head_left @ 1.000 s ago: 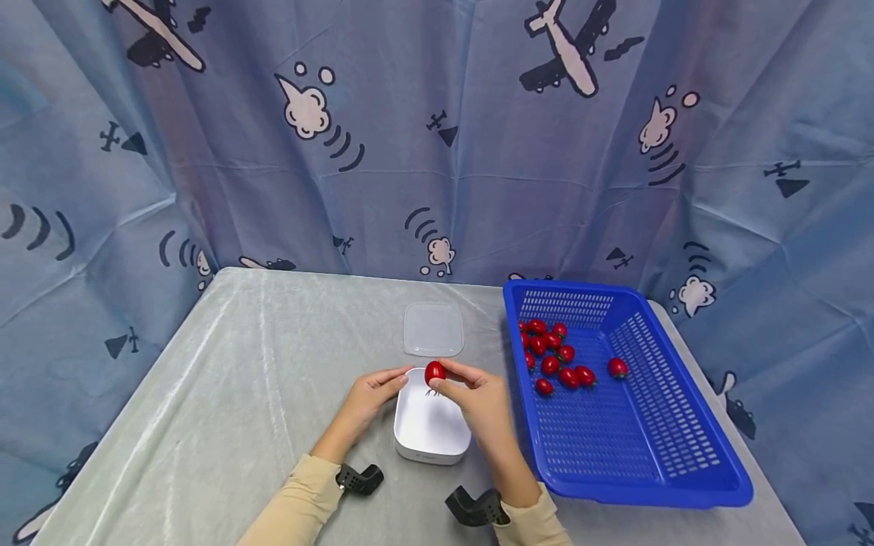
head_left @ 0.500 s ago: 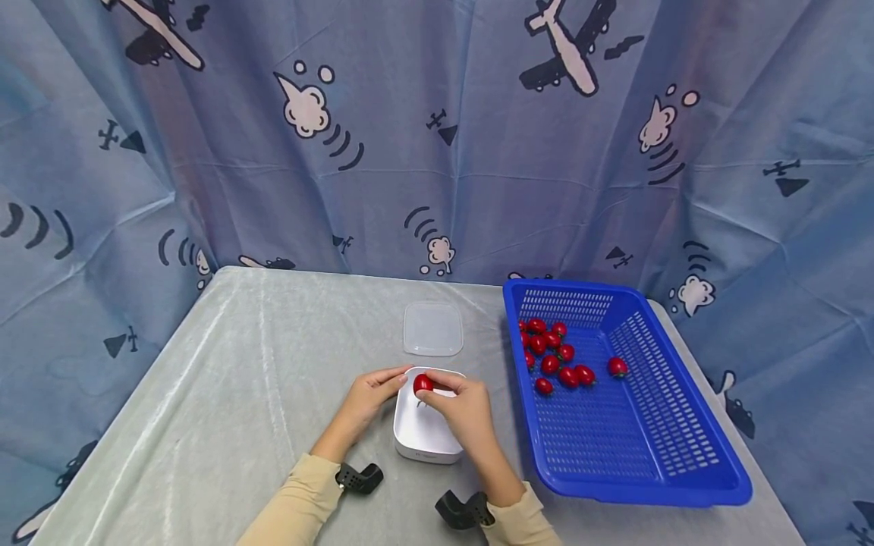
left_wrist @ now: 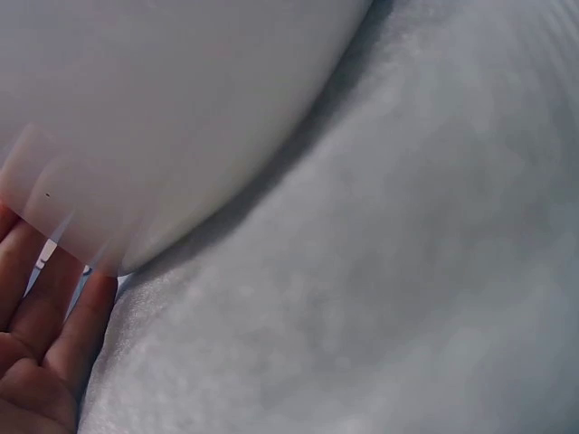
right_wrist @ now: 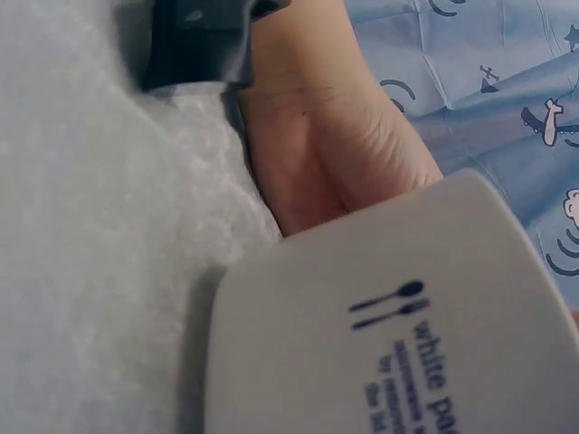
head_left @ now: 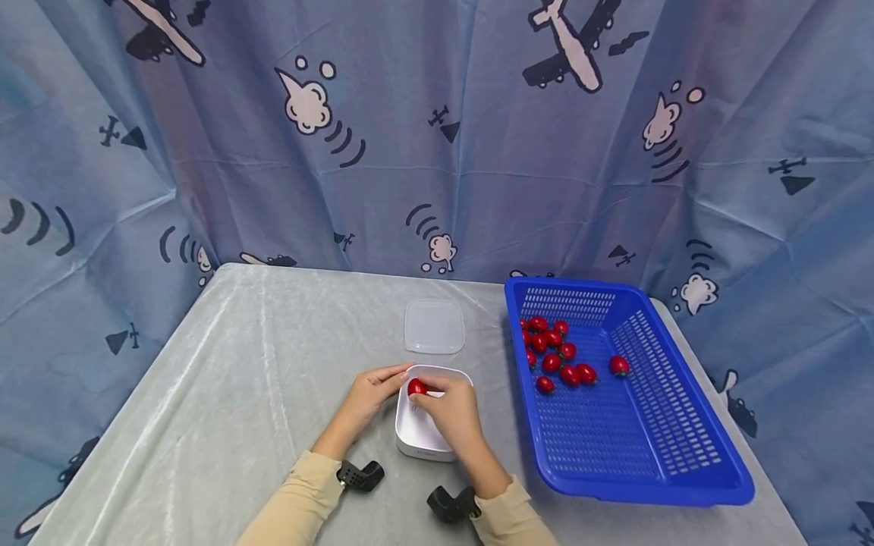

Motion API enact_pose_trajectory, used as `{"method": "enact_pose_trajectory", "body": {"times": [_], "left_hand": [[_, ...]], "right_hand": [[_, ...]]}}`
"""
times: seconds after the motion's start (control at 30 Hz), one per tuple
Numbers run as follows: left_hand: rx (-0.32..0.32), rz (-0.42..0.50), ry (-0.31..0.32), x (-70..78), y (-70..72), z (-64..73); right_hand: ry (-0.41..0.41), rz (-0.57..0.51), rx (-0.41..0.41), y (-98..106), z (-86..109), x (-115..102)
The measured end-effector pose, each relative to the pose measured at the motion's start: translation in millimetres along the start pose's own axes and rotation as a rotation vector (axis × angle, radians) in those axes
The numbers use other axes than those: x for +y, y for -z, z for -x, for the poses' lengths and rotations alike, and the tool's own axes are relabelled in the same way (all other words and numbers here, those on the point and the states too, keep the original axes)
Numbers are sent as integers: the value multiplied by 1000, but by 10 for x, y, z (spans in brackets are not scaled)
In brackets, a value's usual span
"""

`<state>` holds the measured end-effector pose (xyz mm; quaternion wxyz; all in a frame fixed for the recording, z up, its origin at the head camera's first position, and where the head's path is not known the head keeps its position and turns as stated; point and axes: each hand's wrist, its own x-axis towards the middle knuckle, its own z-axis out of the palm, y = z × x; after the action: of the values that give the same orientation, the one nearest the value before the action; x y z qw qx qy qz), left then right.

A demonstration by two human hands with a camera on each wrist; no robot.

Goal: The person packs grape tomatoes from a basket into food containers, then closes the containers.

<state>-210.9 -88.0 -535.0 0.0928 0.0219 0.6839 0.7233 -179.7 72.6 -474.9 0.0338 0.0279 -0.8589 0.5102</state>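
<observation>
Where the right hand (head_left: 451, 413) works: over the white box (head_left: 425, 453), its grip narrow, pinching a red tomato (head_left: 416, 387).
White box: upright on the counter (head_left: 205, 394), open-topped.
Left hand (head_left: 369, 394): fingers extended, touching the box's far left side, seemingly steadying it.
Red tomato: between the right thumb and fingertips, at the box's far left corner; its height above the bottom I cannot tell. Placing it looks like the step in hand; the next move calls for lowering it gently, then parting the fingers.
Blue basket (head_left: 635, 494): right of the box, holding other tomatoes (head_left: 570, 374), mostly bunched left.
Clear lid (head_left: 434, 327): flat on the counter, just beyond the box.
</observation>
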Motion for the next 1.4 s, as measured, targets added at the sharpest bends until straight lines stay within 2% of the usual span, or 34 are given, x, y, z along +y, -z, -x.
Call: {"method": "enact_pose_trajectory", "body": {"times": [0.47,0.83,1.4], "left_hand": [[0,-5,5,-2,6,-14],[-11,-19,3,11,7,3],[-17,-11,-2,-4,10,2]], "right_hand": [[-20,53,-83,-30,-75,32],[-71,72,-140,-36,-58,24],[-77,101,-161,-54,-74,49]]}}
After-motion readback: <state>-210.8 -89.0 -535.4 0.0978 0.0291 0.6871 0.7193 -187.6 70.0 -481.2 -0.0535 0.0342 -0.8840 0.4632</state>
